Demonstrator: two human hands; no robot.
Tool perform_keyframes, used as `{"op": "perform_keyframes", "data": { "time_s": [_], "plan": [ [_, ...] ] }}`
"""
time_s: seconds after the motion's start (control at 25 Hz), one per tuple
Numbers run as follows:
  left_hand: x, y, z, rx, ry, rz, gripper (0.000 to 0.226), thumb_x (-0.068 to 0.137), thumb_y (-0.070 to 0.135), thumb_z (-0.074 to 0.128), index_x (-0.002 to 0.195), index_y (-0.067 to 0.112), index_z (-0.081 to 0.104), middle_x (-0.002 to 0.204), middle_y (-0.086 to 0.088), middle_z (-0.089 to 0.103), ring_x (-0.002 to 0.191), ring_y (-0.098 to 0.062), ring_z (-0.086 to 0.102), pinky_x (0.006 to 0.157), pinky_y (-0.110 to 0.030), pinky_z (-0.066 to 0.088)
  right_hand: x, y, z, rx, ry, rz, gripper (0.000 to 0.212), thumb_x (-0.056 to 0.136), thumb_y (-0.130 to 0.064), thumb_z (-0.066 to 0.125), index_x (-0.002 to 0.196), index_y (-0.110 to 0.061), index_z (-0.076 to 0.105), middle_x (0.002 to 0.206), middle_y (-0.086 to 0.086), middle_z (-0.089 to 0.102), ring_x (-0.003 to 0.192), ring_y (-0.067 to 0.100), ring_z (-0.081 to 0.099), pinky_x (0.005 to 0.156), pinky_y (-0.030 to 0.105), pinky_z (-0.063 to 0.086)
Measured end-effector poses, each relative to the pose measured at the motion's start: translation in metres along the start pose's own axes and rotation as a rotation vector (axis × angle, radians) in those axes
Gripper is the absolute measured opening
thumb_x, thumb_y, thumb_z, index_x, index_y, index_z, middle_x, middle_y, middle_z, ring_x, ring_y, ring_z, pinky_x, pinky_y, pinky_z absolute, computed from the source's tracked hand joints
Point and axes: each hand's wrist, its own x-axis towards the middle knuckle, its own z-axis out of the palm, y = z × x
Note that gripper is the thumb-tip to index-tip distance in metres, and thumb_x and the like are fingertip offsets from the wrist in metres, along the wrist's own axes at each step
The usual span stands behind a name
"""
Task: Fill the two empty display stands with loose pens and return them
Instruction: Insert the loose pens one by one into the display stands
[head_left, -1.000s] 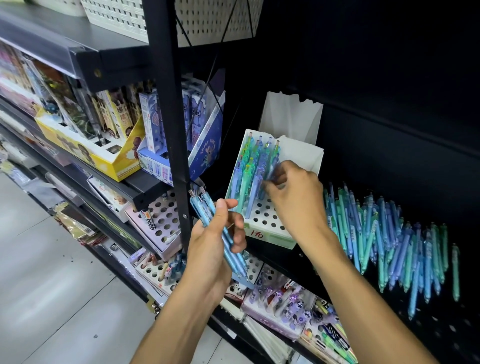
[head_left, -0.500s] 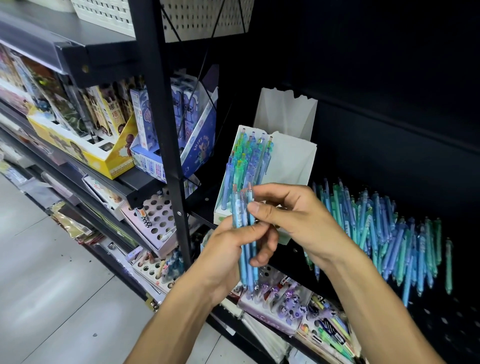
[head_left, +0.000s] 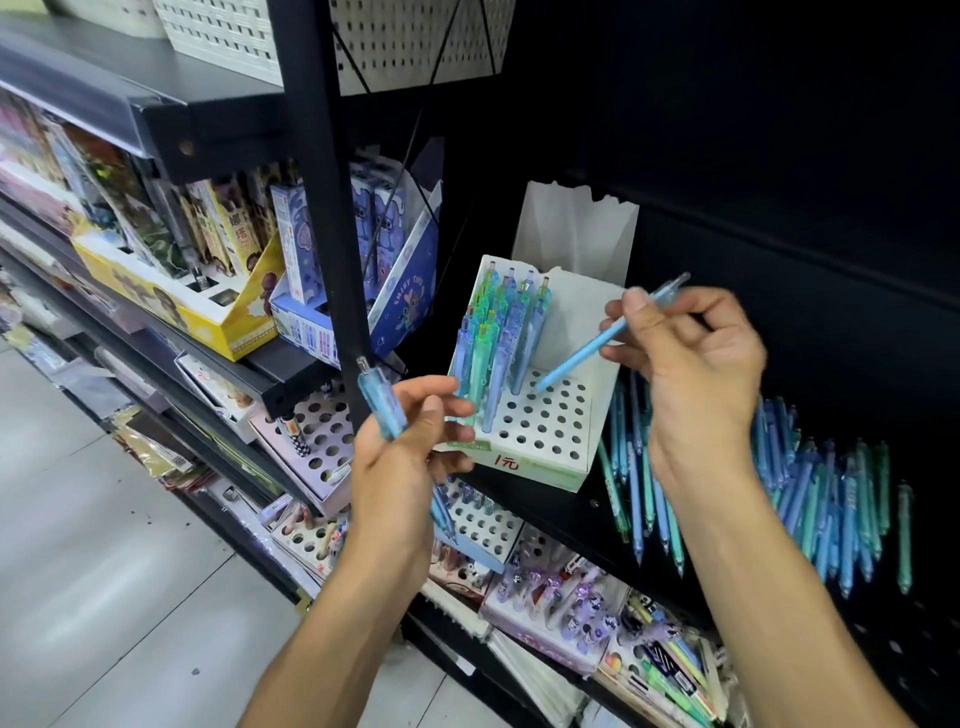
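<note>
Right hand (head_left: 691, 353) has a light blue pen (head_left: 597, 340) pinched between thumb and fingers, tip angled down over the holed top of the white display stand (head_left: 540, 426), which sits on the dark shelf (head_left: 571, 512). The tip is close to a hole in the back rows, just beside the pens already standing (head_left: 498, 338) in the left part of the stand. Left hand (head_left: 410, 457) has its grip closed around a small bunch of blue pens (head_left: 382, 402), held just left of the stand.

What I'd worry about: the pen is coming in at a slant, so I reckon the tip could skid across the board and miss the hole, or jam halfway. The standing pens are packed tight right next to the target, so a clumsy poke could knock them crooked. The stand looks like light card, and its front edge sits close to the shelf lip, so a hard push might shove it around. The bunch in the left hand also looks loosely gathered; one could slide out and hit the floor.

Hard to tell: the right hand is motion-blurred, so I can't say exactly which hole it's over. How many pens the left hand holds is unclear, the palm hides most of them. The loose pile of pens (head_left: 831, 499) on the shelf to the right is partly behind the right forearm. I can only pick out one stand being filled; the white thing behind it (head_left: 576, 228) might be the second, can't be sure.
</note>
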Motion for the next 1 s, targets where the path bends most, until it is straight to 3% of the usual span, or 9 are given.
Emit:
{"op": "perform_keyframes", "data": {
  "time_s": [0.12,0.24,0.44,0.64,0.76,0.88,0.92,1.0],
  "plan": [
    [-0.001,0.000,0.000,-0.019,-0.005,-0.053,0.021,0.101,0.006,0.046,0.098,0.011,0.066,0.081,-0.008,0.064,0.061,-0.018,0.052,0.049,-0.024,0.035,-0.005,0.018,0.011,-0.233,-0.041,-0.086,0.019,0.085,-0.008,0.074,0.086,-0.010,0.055,0.081,0.010,0.072,0.073,0.023,0.072,0.064,0.032,0.059],
    [-0.005,-0.002,0.001,-0.001,-0.024,-0.073,0.019,0.101,0.007,0.047,0.099,0.011,0.065,0.077,-0.009,0.062,0.057,-0.016,0.049,0.048,-0.023,0.032,-0.010,0.032,0.016,-0.418,-0.072,-0.129,0.023,0.084,-0.017,0.077,0.085,-0.012,0.055,0.077,0.007,0.068,0.073,0.028,0.069,0.070,0.044,0.060],
    [-0.003,-0.002,-0.003,0.003,-0.034,-0.072,0.018,0.102,0.008,0.047,0.101,0.010,0.065,0.075,-0.008,0.060,0.056,-0.015,0.047,0.048,-0.023,0.031,-0.002,0.032,0.022,-0.527,-0.085,-0.219,0.026,0.084,-0.019,0.078,0.084,-0.010,0.053,0.071,-0.005,0.063,0.068,0.011,0.063,0.069,0.035,0.058],
    [-0.006,-0.001,0.000,0.031,-0.091,-0.070,0.020,0.102,0.006,0.045,0.100,0.009,0.064,0.073,-0.008,0.059,0.055,-0.015,0.045,0.048,-0.023,0.031,0.001,0.049,0.021,-0.659,-0.203,-0.097,0.028,0.084,-0.025,0.078,0.081,-0.014,0.053,0.068,0.002,0.067,0.066,0.026,0.065,0.065,0.046,0.057],
    [-0.006,-0.001,0.001,0.069,-0.106,-0.062,0.019,0.103,0.006,0.045,0.102,0.008,0.064,0.072,-0.008,0.059,0.056,-0.015,0.045,0.047,-0.021,0.033,0.002,0.045,0.023,-0.850,-0.215,-0.095,0.027,0.084,-0.033,0.077,0.086,-0.019,0.054,0.072,-0.006,0.067,0.064,0.013,0.064,0.061,0.033,0.053],
    [-0.004,0.001,0.001,0.072,-0.142,-0.076,0.019,0.100,0.000,0.044,0.101,0.007,0.062,0.069,-0.009,0.058,0.054,-0.015,0.044,0.047,-0.023,0.029,-0.018,0.029,0.021,-0.900,-0.055,-0.360,0.026,0.090,-0.039,0.070,0.089,-0.019,0.053,0.072,-0.009,0.059,0.059,0.006,0.055,0.056,0.029,0.045],
    [-0.004,0.001,0.003,0.084,-0.174,-0.092,0.019,0.096,-0.004,0.045,0.098,0.007,0.061,0.068,-0.009,0.058,0.053,-0.015,0.043,0.047,-0.023,0.027,-0.025,0.027,0.019,-0.822,-0.105,-0.409,0.021,0.092,-0.034,0.068,0.086,-0.018,0.056,0.070,-0.009,0.059,0.056,0.007,0.053,0.054,0.025,0.043],
    [-0.006,0.003,0.008,0.100,-0.230,-0.142,0.019,0.081,-0.009,0.049,0.088,0.007,0.056,0.063,-0.008,0.055,0.052,-0.014,0.042,0.047,-0.023,0.026,-0.036,0.024,0.018,-0.662,-0.414,-0.284,0.011,0.094,-0.028,0.066,0.092,-0.017,0.067,0.080,-0.008,0.065,0.063,0.007,0.058,0.057,0.022,0.045]
  ]
}}
